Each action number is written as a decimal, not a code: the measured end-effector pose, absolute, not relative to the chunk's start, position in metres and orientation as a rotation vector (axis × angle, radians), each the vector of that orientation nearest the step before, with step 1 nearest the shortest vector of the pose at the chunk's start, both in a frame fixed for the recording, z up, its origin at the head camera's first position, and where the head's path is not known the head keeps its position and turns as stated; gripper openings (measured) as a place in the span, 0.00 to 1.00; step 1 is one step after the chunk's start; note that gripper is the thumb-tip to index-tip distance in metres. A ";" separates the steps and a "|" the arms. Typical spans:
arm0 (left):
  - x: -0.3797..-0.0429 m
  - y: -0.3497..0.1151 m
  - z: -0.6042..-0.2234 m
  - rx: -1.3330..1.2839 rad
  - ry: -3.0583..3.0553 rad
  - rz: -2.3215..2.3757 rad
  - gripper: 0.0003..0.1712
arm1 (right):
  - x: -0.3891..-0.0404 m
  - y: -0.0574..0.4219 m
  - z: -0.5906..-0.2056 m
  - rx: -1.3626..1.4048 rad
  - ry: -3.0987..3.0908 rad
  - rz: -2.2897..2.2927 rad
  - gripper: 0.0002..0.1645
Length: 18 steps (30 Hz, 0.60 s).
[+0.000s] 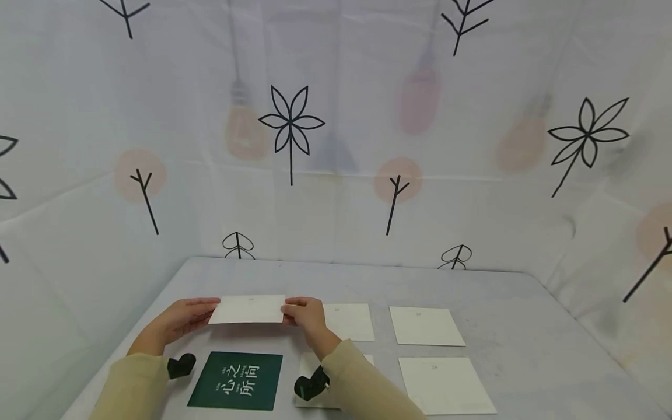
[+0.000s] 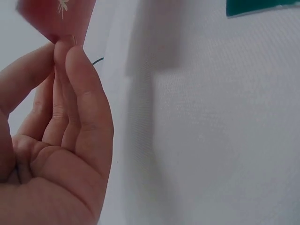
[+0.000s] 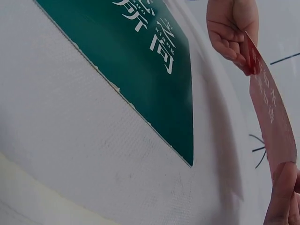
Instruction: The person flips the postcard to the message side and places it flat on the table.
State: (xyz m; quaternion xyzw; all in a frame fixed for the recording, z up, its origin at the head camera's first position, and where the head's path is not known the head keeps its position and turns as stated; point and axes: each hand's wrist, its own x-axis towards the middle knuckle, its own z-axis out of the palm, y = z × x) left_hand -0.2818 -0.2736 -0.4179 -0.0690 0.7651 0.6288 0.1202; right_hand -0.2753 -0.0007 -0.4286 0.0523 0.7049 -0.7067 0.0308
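A card (image 1: 247,309) is held up over the table between both hands, its white side facing the head camera. Its other side is red with pale print, as the red face (image 3: 272,122) in the right wrist view shows. My left hand (image 1: 184,318) pinches the left end at a corner; in the left wrist view the fingertips (image 2: 77,58) meet on the red card (image 2: 65,16). The right hand (image 1: 307,318) grips the opposite end, thumb on the white side. Below lies a green card (image 1: 236,382) with white characters, flat on the table.
White cards lie on the table to the right: one behind the right hand (image 1: 349,322), one further right (image 1: 426,325), one nearer (image 1: 446,385), and one partly under the right forearm (image 1: 307,367). Dark heart-shaped pieces (image 1: 181,366) sit by both cuffs. A patterned white curtain (image 1: 336,146) surrounds the table.
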 end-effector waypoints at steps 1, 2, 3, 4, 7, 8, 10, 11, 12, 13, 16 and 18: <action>-0.282 -0.273 -0.418 -0.212 2.242 1.833 0.28 | -0.275 -0.001 -0.429 0.165 2.171 -2.177 0.11; -0.283 -0.273 -0.419 -0.221 2.246 1.830 0.29 | -0.275 -0.001 -0.429 0.167 2.171 -2.173 0.11; -0.283 -0.273 -0.419 -0.217 2.248 1.826 0.30 | -0.274 0.000 -0.429 0.167 2.167 -2.172 0.11; -0.283 -0.272 -0.419 -0.225 2.250 1.825 0.30 | -0.274 0.000 -0.428 0.163 2.166 -2.170 0.12; -0.284 -0.270 -0.420 -0.248 2.251 1.826 0.31 | -0.273 0.001 -0.428 0.158 2.149 -2.175 0.12; -0.284 -0.270 -0.420 -0.244 2.253 1.823 0.32 | -0.272 0.001 -0.428 0.152 2.150 -2.175 0.12; -0.285 -0.269 -0.421 -0.252 2.265 1.816 0.32 | -0.272 0.001 -0.428 0.154 2.149 -2.172 0.12; -0.285 -0.269 -0.422 -0.252 2.271 1.811 0.32 | -0.272 0.001 -0.429 0.158 2.146 -2.171 0.12; -0.285 -0.269 -0.422 -0.254 2.280 1.803 0.31 | -0.272 0.001 -0.429 0.154 2.148 -2.167 0.12; -0.286 -0.269 -0.422 -0.246 2.287 1.795 0.31 | -0.272 0.001 -0.430 0.155 2.151 -2.162 0.12; -0.287 -0.269 -0.424 -0.250 2.302 1.779 0.30 | -0.271 0.000 -0.432 0.159 2.161 -2.147 0.12; -0.287 -0.269 -0.424 -0.253 2.315 1.763 0.30 | -0.271 0.000 -0.433 0.159 2.166 -2.144 0.12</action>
